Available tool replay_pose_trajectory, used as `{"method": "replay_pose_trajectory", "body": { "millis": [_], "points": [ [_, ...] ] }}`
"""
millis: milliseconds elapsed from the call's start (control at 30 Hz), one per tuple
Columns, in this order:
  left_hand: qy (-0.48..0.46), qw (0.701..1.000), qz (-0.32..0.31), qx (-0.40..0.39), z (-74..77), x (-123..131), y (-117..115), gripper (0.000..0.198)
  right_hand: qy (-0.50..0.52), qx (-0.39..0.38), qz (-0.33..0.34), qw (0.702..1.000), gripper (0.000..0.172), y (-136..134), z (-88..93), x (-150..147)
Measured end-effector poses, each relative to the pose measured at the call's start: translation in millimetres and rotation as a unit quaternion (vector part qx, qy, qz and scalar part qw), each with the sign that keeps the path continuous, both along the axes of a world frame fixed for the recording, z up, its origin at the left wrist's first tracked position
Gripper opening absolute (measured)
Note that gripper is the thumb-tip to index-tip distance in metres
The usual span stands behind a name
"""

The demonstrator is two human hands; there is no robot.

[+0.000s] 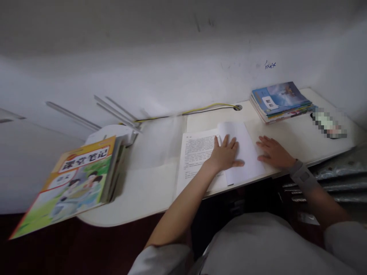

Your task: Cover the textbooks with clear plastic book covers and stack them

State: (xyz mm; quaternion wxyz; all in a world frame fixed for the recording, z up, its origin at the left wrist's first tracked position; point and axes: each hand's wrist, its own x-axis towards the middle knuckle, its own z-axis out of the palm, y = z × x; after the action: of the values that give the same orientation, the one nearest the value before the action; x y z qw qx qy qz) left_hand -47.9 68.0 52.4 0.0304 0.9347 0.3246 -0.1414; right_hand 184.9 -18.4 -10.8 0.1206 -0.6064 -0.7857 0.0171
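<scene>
At centre of the frame, the left grip (225,154) lies open and flat on the printed pages (196,160), while the right grip (273,152) rests open, holding nothing, on the counter (149,191).

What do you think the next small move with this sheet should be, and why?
I'd probably slide the right hand onto the blank white sheet and press it flat: its top edge lifts, the left hand pins the printed page, and the right hand lies just beside the sheet.
</scene>
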Motion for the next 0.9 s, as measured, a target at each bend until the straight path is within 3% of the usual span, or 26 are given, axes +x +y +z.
{"method": "replay_pose_trajectory", "body": {
  "millis": [100, 267, 467, 900],
  "points": [
    [0.006, 1.0, -0.011, -0.026, -8.3, -1, -3, 0.085, -0.009, -0.033, 0.028, 0.999, 0.07, 13, -2.6, 11],
    [-0.017, 0.999, -0.016, -0.039, -18.2, -1, -2, 0.087, -0.02, -0.035, 0.034, 0.999, 0.074, 18, -8.1, 14],
    [-0.024, 0.997, -0.043, -0.054, -19.1, -5, -2, 0.092, -0.02, -0.026, 0.038, 0.999, 0.077, 16, -10.0, 14],
    [-0.041, 0.998, -0.029, -0.038, -22.8, 10, -3, 0.083, -0.02, -0.027, 0.042, 0.999, 0.077, 17, -11.0, 15]
  ]
}}
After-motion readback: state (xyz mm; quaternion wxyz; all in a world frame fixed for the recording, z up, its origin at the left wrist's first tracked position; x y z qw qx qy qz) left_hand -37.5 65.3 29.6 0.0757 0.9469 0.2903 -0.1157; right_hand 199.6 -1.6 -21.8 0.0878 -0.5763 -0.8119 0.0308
